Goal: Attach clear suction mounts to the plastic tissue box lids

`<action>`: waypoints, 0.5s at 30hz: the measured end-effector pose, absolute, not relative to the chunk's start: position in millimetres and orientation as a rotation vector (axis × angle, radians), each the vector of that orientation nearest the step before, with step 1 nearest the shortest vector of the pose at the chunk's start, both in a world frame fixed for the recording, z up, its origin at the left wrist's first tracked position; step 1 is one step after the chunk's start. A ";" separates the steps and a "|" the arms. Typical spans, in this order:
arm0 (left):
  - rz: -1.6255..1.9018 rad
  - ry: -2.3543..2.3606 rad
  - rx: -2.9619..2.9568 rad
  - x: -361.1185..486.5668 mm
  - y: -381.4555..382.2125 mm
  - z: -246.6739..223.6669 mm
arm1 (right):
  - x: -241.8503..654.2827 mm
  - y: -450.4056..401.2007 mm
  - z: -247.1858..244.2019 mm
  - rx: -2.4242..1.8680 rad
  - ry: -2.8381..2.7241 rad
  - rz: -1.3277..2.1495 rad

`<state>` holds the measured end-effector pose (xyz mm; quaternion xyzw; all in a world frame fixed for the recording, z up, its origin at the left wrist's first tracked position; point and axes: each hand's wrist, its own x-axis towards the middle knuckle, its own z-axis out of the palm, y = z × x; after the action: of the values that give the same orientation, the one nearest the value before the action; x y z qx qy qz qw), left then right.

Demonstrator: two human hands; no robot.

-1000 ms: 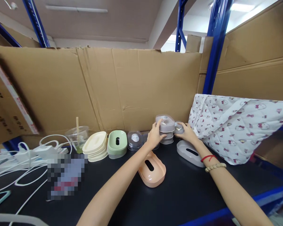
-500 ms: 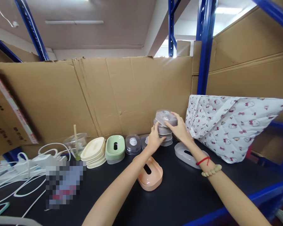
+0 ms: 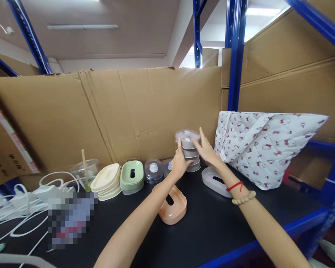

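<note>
A stack of clear-grey, rounded plastic containers [image 3: 187,140] stands against the back cardboard, a round label on its top one. My left hand [image 3: 179,163] is at the stack's front left, index finger raised and thumb apart. On the right side, my right hand [image 3: 208,150] has its fingers spread, the tips by the top container; whether they touch it I cannot tell. Nearer me lies a peach oval plastic piece [image 3: 174,214] with a slot, partly behind my left forearm. A grey slotted piece [image 3: 212,181] sits beside my right wrist.
Cream lids [image 3: 106,178] are stacked at left, beside a green slotted piece [image 3: 132,173] and a low clear container [image 3: 153,172]. White cables [image 3: 30,203] and a plastic cup [image 3: 86,169] fill the left. A quilted patterned bag [image 3: 262,145] leans at right by the blue shelf post [image 3: 236,59].
My fingers have loosened from the top container and spread, the right hand easing away to the right. The stack stays standing. The whole view has shifted slightly.
</note>
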<state>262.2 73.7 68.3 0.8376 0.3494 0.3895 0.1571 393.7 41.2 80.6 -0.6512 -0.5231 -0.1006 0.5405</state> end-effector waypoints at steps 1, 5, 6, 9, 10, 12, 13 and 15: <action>1.119 0.984 2.402 262.9 73.8 68.4 | 403.1 42.2 77.6 -1.557 -1.181 -0.236; 1.137 0.964 2.383 264.1 75.0 66.9 | 442.1 43.6 54.9 -1.804 -0.914 -0.264; 1.137 0.976 2.375 263.7 74.8 66.7 | 448.6 43.5 48.6 -1.868 -0.880 -0.252; 1.125 1.009 2.367 260.6 72.0 67.6 | 458.0 44.5 35.2 -1.991 -0.842 -0.197; 1.120 1.018 2.370 259.2 70.7 68.5 | 459.1 45.5 32.8 -2.030 -0.846 -0.196; 1.115 1.038 2.373 256.2 68.1 70.9 | 461.4 48.0 30.2 -2.086 -0.881 -0.214; 1.118 1.048 2.372 254.7 66.9 72.3 | 463.0 49.4 29.6 -2.084 -0.905 -0.224; 1.135 1.052 2.367 251.5 64.8 74.9 | 466.6 51.6 29.1 -1.997 -0.921 -0.203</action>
<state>251.5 64.8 74.9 0.8267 0.3673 0.3966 0.1562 466.6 51.6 29.1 -0.8077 -0.3723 -0.0820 0.4498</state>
